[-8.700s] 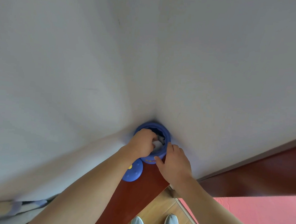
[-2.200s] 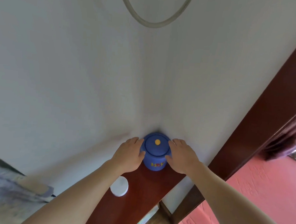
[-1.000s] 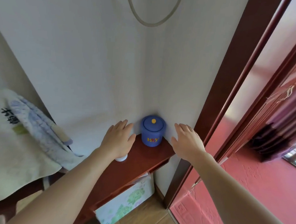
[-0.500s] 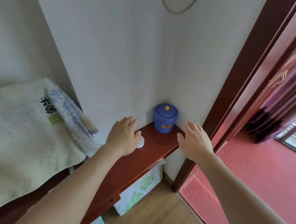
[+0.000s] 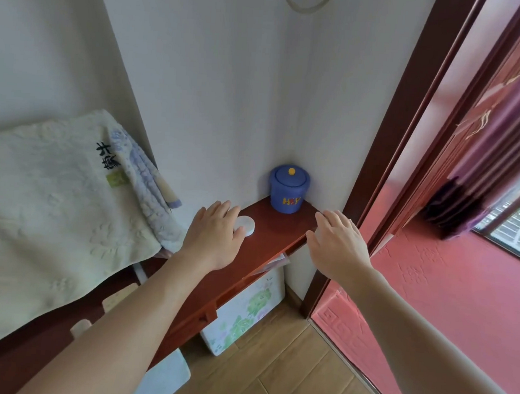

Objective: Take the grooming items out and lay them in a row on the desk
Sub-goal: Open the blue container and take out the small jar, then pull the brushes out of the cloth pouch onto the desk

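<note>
A blue lidded jar (image 5: 288, 189) with a yellow knob and "HEY" lettering stands shut in the far corner of the red-brown desk (image 5: 268, 237). A small white round container (image 5: 246, 225) lies on the desk left of the jar. My left hand (image 5: 214, 235) hovers over the desk, fingers spread, partly covering the white container. My right hand (image 5: 337, 243) is open above the desk's right end, a little short of the jar. Neither hand holds anything.
A cream towel (image 5: 42, 209) and a blue-patterned cloth (image 5: 144, 185) drape over the desk's left part. A floral box (image 5: 244, 312) sits under the desk on the wooden floor. A dark wooden door frame (image 5: 385, 187) and a pink wall stand to the right.
Both hands let go of the closed jar and drew back toward me. The view has pulled away, so more of the desk, the towel and the floor shows.
</note>
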